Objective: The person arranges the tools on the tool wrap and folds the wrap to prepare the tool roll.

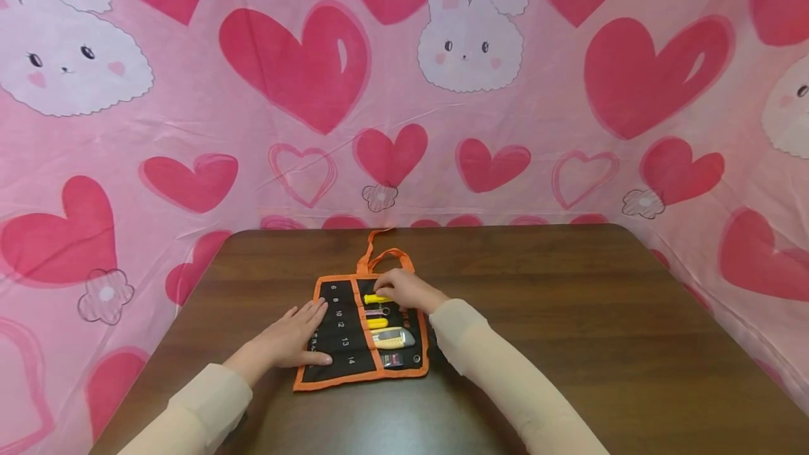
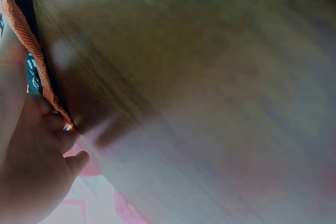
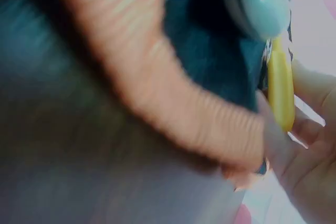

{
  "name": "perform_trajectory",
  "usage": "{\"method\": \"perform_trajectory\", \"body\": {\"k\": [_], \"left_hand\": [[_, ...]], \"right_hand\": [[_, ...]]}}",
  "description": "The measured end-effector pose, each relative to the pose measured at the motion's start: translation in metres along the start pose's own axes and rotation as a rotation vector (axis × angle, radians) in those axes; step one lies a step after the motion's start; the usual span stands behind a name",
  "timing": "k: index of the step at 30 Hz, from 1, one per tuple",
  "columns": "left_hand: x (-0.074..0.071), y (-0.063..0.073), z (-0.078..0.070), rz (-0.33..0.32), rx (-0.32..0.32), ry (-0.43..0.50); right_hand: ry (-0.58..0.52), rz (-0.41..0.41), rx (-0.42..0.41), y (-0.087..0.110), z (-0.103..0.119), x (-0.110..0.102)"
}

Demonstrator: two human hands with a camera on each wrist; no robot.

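Observation:
A black tool pouch (image 1: 331, 371) with orange edging lies unrolled on the table, white numbers printed on its left half. My left hand (image 1: 293, 335) rests on its left side, fingers and thumb spread over the fabric. At the upper right of the pouch, my right hand (image 1: 407, 290) pinches a yellow handle (image 1: 373, 298) standing out of a pocket. Below it are a second yellow handle (image 1: 377, 324) and a pale yellow and grey utility knife (image 1: 395, 338), each in a pocket. In the right wrist view, a yellow handle (image 3: 282, 87) shows beside my fingers; the tool's working end is hidden.
Brown wood-grain tabletop (image 1: 556, 343) surrounds the pouch. Orange tie straps (image 1: 365, 258) trail from its far edge. A small dark packet (image 1: 392, 361) sits in the lowest pocket. Behind the table hangs a pink cloth (image 1: 442, 118) with hearts and rabbits.

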State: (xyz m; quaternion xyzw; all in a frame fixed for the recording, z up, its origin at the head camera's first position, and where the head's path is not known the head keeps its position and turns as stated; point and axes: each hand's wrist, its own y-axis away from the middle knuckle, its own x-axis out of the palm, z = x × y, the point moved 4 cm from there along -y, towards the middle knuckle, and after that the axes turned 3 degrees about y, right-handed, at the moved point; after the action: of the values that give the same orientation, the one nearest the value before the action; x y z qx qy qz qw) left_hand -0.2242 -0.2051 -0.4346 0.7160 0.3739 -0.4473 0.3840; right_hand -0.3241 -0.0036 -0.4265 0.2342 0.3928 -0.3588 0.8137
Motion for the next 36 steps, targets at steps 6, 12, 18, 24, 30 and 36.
{"method": "perform_trajectory", "body": {"k": [6, 12, 18, 24, 30, 36], "left_hand": [[0.001, -0.001, -0.001, -0.005, 0.011, 0.000], [0.002, -0.002, 0.000, 0.000, -0.002, -0.016], [0.004, -0.003, 0.002, 0.000, -0.009, -0.014], [0.002, -0.002, 0.001, -0.006, -0.005, -0.006], [0.002, -0.001, 0.002, -0.005, -0.007, -0.007], [0.003, 0.000, 0.001, -0.010, -0.005, 0.000]], "right_hand": [[-0.114, -0.004, 0.013, 0.009, -0.013, -0.003], [-0.137, 0.013, 0.034, 0.020, -0.021, -0.010], [-0.152, 0.012, 0.037, 0.021, -0.021, -0.013], [-0.169, 0.020, 0.029, 0.019, -0.023, -0.013], [-0.144, 0.027, -0.002, 0.020, -0.017, -0.012], [-0.082, 0.016, -0.006, 0.017, -0.017, -0.008]]}}
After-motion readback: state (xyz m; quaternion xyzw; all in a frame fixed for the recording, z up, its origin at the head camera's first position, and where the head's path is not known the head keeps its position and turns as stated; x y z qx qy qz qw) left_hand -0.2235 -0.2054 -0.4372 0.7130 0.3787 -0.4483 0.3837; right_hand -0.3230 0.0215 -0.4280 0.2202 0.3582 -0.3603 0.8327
